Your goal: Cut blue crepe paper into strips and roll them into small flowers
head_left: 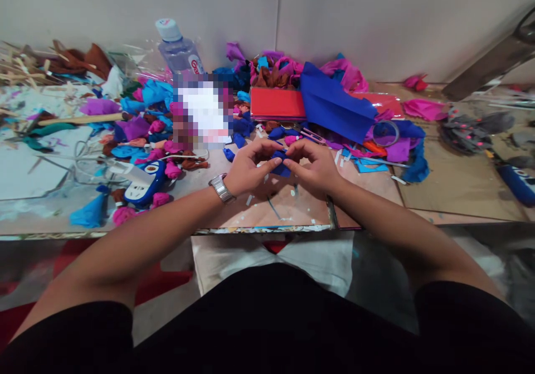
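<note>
Between my two hands, over the middle of the worktable, is a small piece of dark blue cloth or crepe paper (282, 169); which of the two I cannot make out. My left hand (252, 166), with a metal watch (222, 188) at the wrist, pinches its left side between thumb and fingers. On the other side my right hand (312, 164) pinches it in the same way. Just beyond the fingers lie a large creased blue sheet (334, 103), a flat red pack (277, 103) and a box cutter (313, 135).
A clear bottle (179, 51) with a white cap stands at the back left. Left of my hands lie a blue and white power strip (145, 183) and many coloured bundles (125, 152). A roll of clear tape (385, 133) rests at right, beside cardboard (455, 181).
</note>
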